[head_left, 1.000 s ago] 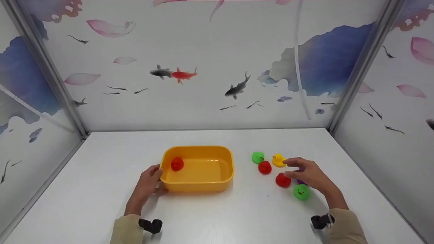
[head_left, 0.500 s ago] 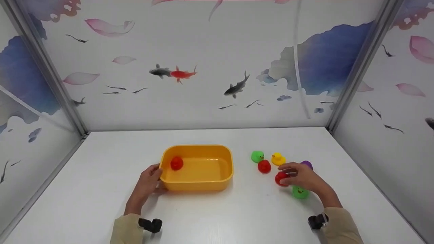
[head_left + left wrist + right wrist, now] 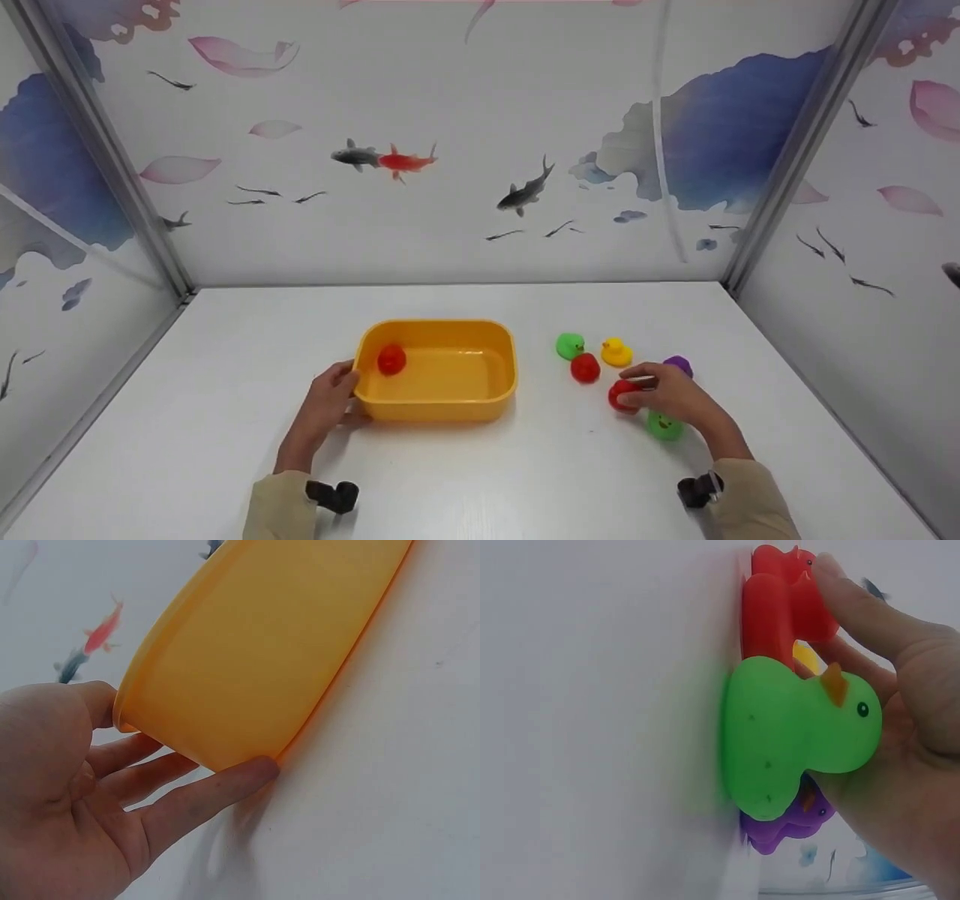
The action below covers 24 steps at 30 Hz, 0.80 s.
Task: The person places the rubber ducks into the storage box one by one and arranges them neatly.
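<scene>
My left hand [image 3: 322,405] holds the left end of a yellow plastic basin [image 3: 442,412], thumb at the rim and fingers against the outer wall, as the left wrist view shows. Inside the basin, at its left, sits a red rubber duck [image 3: 391,360]. Over on the right, my right hand [image 3: 679,394] pinches another red rubber duck [image 3: 621,396] by its head between thumb and fingers, low at the tabletop. A green rubber duck [image 3: 769,739] stands just below that hand, and a purple duck [image 3: 679,365] shows partly behind it.
Beyond the right hand are a yellow duck [image 3: 616,352], a red duck [image 3: 585,368] and a green duck [image 3: 570,346], close together. White panels printed with fish and petals enclose the white table [image 3: 480,480] at the back and sides.
My right hand has lowered and moved slightly left, and its thumb and fingers have closed on the red duck. The left hand and the basin stay put.
</scene>
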### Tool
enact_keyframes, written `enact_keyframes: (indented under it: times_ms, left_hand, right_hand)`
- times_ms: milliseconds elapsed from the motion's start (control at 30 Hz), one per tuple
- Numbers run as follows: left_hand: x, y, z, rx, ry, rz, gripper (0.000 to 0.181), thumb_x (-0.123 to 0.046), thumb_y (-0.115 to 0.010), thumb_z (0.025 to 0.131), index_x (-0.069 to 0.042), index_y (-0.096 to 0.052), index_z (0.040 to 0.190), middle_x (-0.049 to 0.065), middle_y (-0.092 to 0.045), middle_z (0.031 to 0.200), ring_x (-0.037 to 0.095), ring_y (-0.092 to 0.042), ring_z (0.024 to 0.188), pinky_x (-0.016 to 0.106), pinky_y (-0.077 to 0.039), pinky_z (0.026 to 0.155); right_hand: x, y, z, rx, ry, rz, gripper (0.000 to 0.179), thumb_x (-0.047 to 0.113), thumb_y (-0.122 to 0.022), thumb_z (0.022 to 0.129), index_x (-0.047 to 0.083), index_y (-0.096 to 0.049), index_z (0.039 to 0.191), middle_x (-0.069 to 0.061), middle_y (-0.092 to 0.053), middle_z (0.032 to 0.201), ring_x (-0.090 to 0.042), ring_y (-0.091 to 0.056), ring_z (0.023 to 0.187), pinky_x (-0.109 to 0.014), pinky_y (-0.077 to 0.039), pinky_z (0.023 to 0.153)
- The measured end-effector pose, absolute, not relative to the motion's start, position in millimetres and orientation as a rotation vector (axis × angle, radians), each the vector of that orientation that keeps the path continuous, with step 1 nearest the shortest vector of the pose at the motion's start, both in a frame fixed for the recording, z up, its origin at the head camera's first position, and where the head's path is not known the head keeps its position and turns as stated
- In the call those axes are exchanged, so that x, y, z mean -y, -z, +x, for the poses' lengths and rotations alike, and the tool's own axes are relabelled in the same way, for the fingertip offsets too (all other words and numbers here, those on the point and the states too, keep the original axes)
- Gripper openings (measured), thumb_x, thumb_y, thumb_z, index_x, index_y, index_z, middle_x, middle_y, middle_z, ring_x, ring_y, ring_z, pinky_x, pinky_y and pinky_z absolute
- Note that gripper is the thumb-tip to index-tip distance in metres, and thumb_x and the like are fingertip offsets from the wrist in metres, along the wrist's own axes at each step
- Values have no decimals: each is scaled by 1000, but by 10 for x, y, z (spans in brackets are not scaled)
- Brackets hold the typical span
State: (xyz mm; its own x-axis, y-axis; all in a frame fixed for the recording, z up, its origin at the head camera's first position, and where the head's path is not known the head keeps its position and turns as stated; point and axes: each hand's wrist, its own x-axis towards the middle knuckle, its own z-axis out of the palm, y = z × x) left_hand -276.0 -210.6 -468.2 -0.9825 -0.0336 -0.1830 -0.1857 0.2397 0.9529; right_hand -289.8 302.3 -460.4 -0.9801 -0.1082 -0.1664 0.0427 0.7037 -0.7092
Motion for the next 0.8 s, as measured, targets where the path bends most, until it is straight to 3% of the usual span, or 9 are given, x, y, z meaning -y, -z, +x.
enact_keyframes:
  times_ms: [533, 800]
  left_hand:
    - [2111, 4705, -2750, -2363, -1874, -196, 49, -27, -40, 107, -6, -38, 152, 21, -49, 148, 34, -57, 125, 39, -63, 85]
    - [2097, 4698, -2755, -2365, -1870, -193, 48, -28, -39, 108, -7, -39, 151, 21, -48, 150, 36, -56, 128, 40, -63, 86]
  right_hand:
    - [-2946, 4598, -2910, -2730, 1128, -8, 40, 31, -78, 86, 7, -67, 116, -14, -67, 119, -24, -64, 105, -39, -61, 91]
    - [-2906, 4515, -2895, -2740, 1161, 7, 44, 34, -75, 89, 10, -64, 124, -18, -64, 129, -35, -61, 118, -44, -59, 96]
